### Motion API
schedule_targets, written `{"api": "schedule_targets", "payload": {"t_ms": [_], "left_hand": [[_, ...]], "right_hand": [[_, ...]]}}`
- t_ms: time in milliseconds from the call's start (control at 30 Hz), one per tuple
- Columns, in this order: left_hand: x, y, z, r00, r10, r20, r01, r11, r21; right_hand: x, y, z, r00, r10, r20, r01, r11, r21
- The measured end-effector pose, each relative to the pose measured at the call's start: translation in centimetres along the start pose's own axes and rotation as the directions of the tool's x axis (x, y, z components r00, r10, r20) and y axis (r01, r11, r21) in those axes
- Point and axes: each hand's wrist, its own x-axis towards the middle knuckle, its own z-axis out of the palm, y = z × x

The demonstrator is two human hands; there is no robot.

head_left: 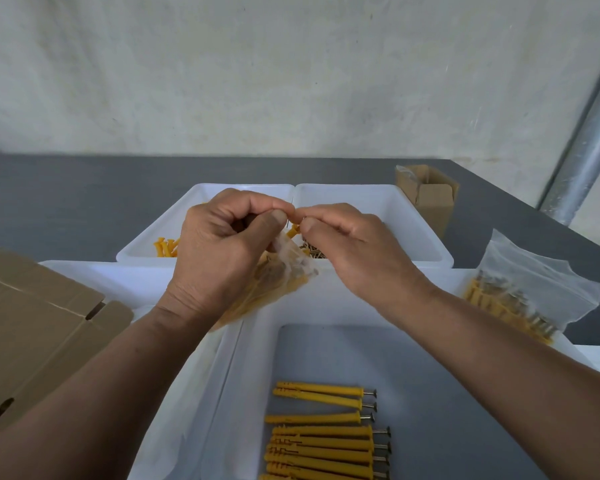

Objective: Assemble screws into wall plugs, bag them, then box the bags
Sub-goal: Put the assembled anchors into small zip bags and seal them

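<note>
A clear plastic bag (284, 271) packed with yellow wall plugs hangs in the air above the near white tray (253, 375), pinched at its top edge by both hands. The left hand (219, 247) has its thumb and forefinger closed on the bag's mouth, the other fingers curled in. The right hand (347, 237) meets it fingertip to fingertip, its fingers (309, 223) also closed on the same top edge. Whether the seal is fully pressed shut is hard to say, since the hands cover it.

Below the bag, the near white tray holds a row of assembled plugs (323, 434), yellow with screw heads pointing right, lying side by side. Behind the bag, the far left tray (160, 230) shows a few loose yellow plugs (167, 247), and the far right tray (413, 220) holds a small heap of loose screws (314, 252).

To the right of the bag, a filled bag (527, 292) of plugs lies at the tray's edge. Farther right and behind, a small open cardboard box (430, 195) stands on the grey counter (66, 202). To the left of the held bag lies a flattened cardboard box (32, 327).
</note>
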Motion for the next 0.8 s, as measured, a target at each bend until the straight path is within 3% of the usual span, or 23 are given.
{"api": "schedule_targets", "payload": {"t_ms": [133,233,433,600,700,800], "left_hand": [[-0.1,0.4,0.0,0.999,-0.004,0.035,0.007,0.996,-0.087],[-0.4,0.8,0.2,0.994,0.030,0.105,-0.018,0.993,-0.114],[-1.0,1.4,0.6,0.964,0.080,0.255,-0.013,0.967,-0.254],[-0.6,1.2,0.4,0.990,0.010,0.142,0.031,0.958,-0.284],[-0.5,0.8,0.5,0.991,-0.033,0.127,0.059,0.977,-0.207],[-0.6,0.7,0.7,0.984,-0.088,0.153,0.111,0.982,-0.150]], "right_hand": [[0.1,-0.1,-0.8,0.972,0.084,0.219,-0.123,0.977,0.173],[-0.2,-0.2,-0.8,0.919,0.052,0.390,-0.111,0.985,0.130],[-0.1,0.1,-1.2,0.966,0.075,0.247,-0.096,0.993,0.071],[0.4,-0.1,-3.7,0.994,0.031,0.105,-0.016,0.989,-0.148],[0.4,0.2,-5.0,0.991,-0.010,0.132,0.051,0.948,-0.315],[0.2,0.8,-5.0,0.963,0.017,0.270,0.137,0.831,-0.540]]}}
